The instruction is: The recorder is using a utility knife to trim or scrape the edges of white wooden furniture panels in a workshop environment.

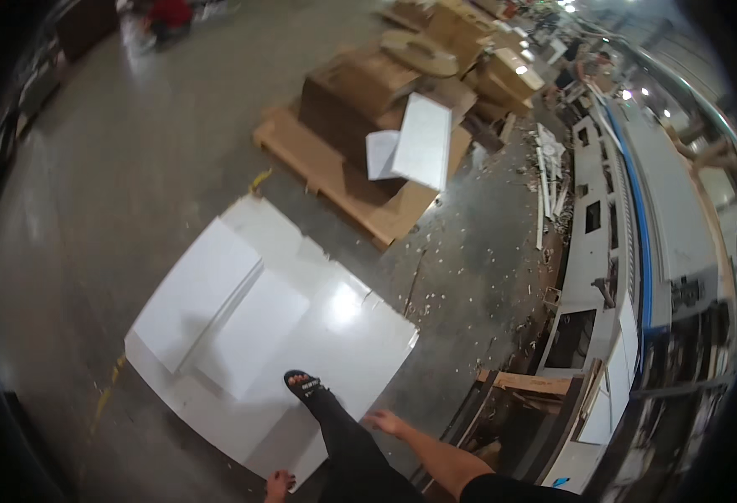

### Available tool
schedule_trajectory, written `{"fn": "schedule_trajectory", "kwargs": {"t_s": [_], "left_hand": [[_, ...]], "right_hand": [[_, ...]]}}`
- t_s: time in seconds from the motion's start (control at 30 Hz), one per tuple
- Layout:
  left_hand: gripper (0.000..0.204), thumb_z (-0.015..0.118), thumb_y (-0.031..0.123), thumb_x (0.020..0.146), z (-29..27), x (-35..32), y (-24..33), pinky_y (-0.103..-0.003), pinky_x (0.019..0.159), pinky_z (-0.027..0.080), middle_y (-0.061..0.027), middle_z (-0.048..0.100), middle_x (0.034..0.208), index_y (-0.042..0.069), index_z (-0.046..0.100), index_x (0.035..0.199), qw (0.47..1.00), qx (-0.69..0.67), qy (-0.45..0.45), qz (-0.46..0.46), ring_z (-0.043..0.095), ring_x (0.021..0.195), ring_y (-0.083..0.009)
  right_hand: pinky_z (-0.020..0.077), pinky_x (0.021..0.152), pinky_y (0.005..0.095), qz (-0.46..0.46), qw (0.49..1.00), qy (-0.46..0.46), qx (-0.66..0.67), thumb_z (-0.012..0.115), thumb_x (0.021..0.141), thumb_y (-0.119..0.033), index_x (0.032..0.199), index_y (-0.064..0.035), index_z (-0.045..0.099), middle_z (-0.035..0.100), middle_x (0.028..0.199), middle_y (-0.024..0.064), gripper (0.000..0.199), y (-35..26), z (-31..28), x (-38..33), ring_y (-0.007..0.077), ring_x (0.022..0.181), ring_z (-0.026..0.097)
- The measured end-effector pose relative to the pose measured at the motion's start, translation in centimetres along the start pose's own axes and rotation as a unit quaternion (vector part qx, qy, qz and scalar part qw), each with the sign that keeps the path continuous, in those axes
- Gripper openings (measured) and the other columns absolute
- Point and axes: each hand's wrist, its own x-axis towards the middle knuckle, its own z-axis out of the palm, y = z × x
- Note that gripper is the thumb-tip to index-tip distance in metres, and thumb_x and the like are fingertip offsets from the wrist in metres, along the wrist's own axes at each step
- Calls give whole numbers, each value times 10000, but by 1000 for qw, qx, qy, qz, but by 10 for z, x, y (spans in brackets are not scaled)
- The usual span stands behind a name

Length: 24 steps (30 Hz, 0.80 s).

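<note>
My leg (353, 444) lies between my left hand (280, 484) and right hand (388, 422), its shoe (303, 384) over a large board (373, 331); two panels (197, 293) lie on the board's left part. Beyond, a pallet (286, 151) bears boxes (339, 101); scraps (543, 197) separate it from the long machine (591, 176) at right.

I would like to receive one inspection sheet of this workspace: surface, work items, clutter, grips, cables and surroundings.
Surface: grey floor, with a large white board low over it.
Work items: two smaller white panels on the board; whether they overlap is unclear.
Clutter: pale scraps and long white strips on the floor beside the machine.
Grips: right hand looks empty, near the board's edge; left hand is at the lower picture edge, contact unclear.
Cables: nothing seen for certain; a blue strip runs along the machine.
Surroundings: cardboard boxes stacked beyond the board, another white panel beside them.
</note>
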Motion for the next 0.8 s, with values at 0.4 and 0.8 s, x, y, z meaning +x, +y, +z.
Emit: {"fn": "schedule_trajectory", "kwargs": {"t_s": [0.4,0.8], "left_hand": [[348,625,279,1100,57,-110,94,-333,682,609,-156,766,1068,-16,645,1285,963,200,-115,140,737,809,-213],[394,643,331,1090,294,-236,99,-357,855,611,-170,774,1123,12,673,1319,816,492,-264,147,754,945,-254]], "right_hand": [[567,744,352,-44,904,204,372,678,1064,-321,1233,-73,725,767,1105,71,305,327,51,-267,180,902,724],[560,720,343,85,497,453,735,682,1049,-236,1159,-39,723,708,861,47,229,552,271,-415,164,768,674]]}}
